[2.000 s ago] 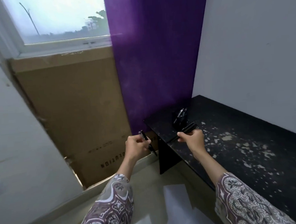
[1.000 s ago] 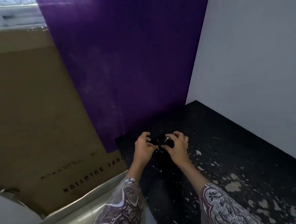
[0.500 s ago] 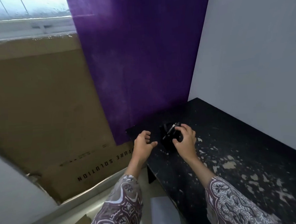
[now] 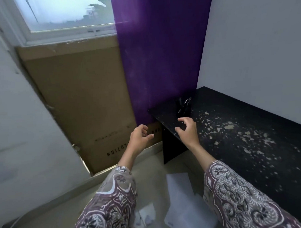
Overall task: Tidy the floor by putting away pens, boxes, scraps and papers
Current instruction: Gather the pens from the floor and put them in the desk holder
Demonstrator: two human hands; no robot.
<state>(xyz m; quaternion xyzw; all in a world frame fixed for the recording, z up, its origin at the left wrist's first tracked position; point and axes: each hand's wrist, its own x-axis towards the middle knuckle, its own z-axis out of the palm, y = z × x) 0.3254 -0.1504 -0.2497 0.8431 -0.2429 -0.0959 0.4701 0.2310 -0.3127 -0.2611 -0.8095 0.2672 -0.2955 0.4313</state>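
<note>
A black pen holder (image 4: 183, 107) with several dark pens in it stands at the far left corner of the black table (image 4: 252, 143). My right hand (image 4: 188, 131) hovers just in front of the holder, fingers loosely curled, holding nothing. My left hand (image 4: 140, 138) hangs in the air left of the table's edge, also loosely curled and holding nothing. White papers (image 4: 181, 199) lie on the floor between my forearms, with smaller paper scraps (image 4: 144, 217) beside them.
A big brown cardboard box (image 4: 83, 103) leans against the wall under the window (image 4: 66, 12). A purple panel (image 4: 160, 52) stands behind the table. The tabletop's surface is flaked with pale chips. A grey curved rim (image 4: 11, 227) shows at the bottom left.
Two seconds ago each hand held pens. Both hands brought them to the holder on the table, let go and have drawn back; the view has pulled away and tilted up.
</note>
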